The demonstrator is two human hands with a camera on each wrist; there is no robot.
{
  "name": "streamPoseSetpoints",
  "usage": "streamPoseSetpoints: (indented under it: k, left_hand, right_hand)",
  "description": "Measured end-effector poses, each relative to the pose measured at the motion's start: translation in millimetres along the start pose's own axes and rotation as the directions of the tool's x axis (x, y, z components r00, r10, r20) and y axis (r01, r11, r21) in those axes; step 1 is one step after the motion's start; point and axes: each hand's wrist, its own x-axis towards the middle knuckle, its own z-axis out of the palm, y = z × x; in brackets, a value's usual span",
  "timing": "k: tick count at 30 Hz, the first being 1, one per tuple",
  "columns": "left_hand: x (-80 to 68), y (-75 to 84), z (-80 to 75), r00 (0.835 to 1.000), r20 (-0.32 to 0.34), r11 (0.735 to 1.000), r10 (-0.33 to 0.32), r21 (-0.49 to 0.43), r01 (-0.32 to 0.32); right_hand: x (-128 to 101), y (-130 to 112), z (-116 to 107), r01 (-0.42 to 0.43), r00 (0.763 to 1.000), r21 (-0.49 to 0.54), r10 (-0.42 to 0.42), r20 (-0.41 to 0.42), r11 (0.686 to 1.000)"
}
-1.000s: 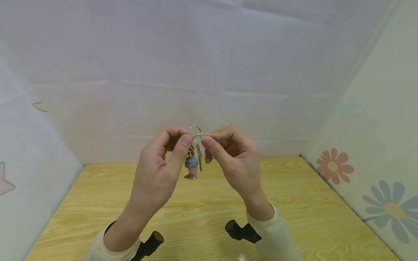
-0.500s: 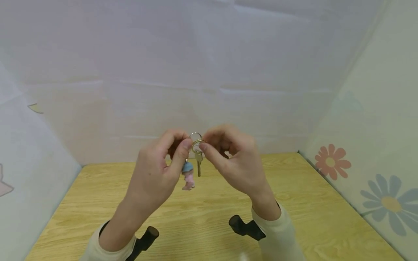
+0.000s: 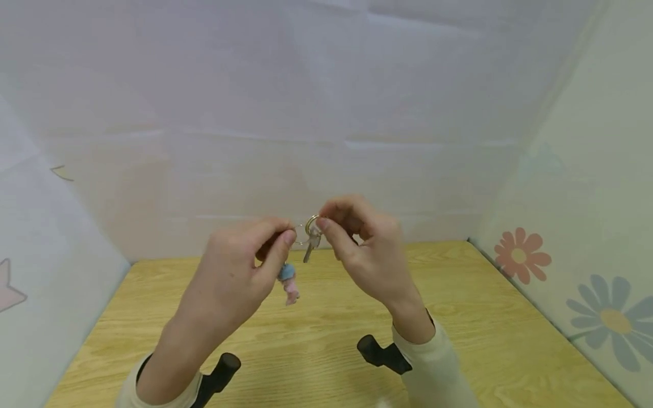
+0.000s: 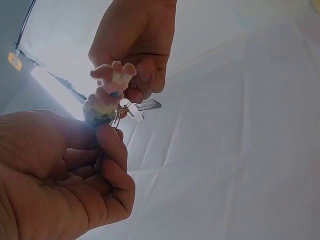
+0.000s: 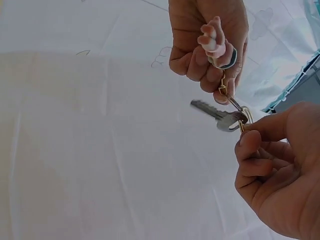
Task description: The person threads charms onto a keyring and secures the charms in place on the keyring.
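- Above a wooden table (image 3: 459,317), enclosed by white sheeting, both hands are raised.
- A key ring (image 3: 311,222) is pinched by the right hand (image 3: 364,255); a key (image 5: 217,114) hangs from it.
- A small figurine charm (image 3: 288,281) dangles below the left hand (image 3: 240,272), whose fingertips are pinched on the silver ring (image 3: 298,233).

We see a wooden table (image 3: 484,340) under white sheeting (image 3: 326,102) (creased across the back). Flower prints (image 3: 520,255) mark the right wall, a pink star (image 3: 7,286) the left, with two black mounts (image 3: 380,354) nearest us.
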Motion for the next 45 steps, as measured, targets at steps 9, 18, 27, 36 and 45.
streamPoseSetpoints:
  k: [9,18,27,36,45]
  left_hand:
    - [-0.6,4.2,-3.8,0.998,0.018,0.998,-0.058,-0.012,0.058]
    - [-0.9,13.9,-9.3,0.997,0.033,0.992,-0.071,-0.1,0.074]
    - [1.2,8.9,-9.5,0.993,-0.004,0.982,-0.119,-0.147,0.117]
    - [3.5,2.8,-4.2,0.994,-0.055,0.99,-0.1,-0.103,0.094]
    - [3.9,5.1,-2.4,0.991,-0.046,0.982,-0.122,-0.152,0.114]
  right_hand:
    - [-2.6,-3.7,-1.4,-0.046,0.999,0.084,0.046,0.003,0.995]
    - [-2.6,-1.2,1.6,-0.116,0.993,0.183,0.113,0.027,0.976]
    - [-1.2,5.4,1.6,0.079,0.992,-0.143,-0.065,0.106,0.987]
    - [-2.6,-0.9,3.1,0.231,0.972,-0.341,-0.201,0.122,0.911]
    - [-3.0,-0.7,2.1,0.194,0.98,-0.247,-0.179,0.084,0.949]
